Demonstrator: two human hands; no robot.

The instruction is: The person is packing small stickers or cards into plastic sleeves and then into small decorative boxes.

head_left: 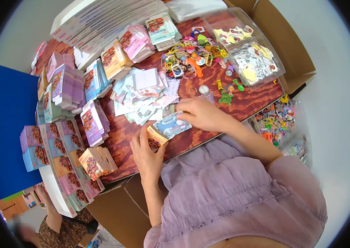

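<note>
My left hand grips a small orange carton at the near edge of the red-brown table. A pale blue flat packet lies half in the carton's mouth. My right hand rests on that packet, fingers pressed on its far end. Just beyond the hands lies a loose heap of flat sachets and cards.
Stacks of small coloured cartons fill the table's left side. A pile of plastic toy trinkets lies at the back; clear trays stand at the right. A bin of toys sits beside me. Another person is at lower left.
</note>
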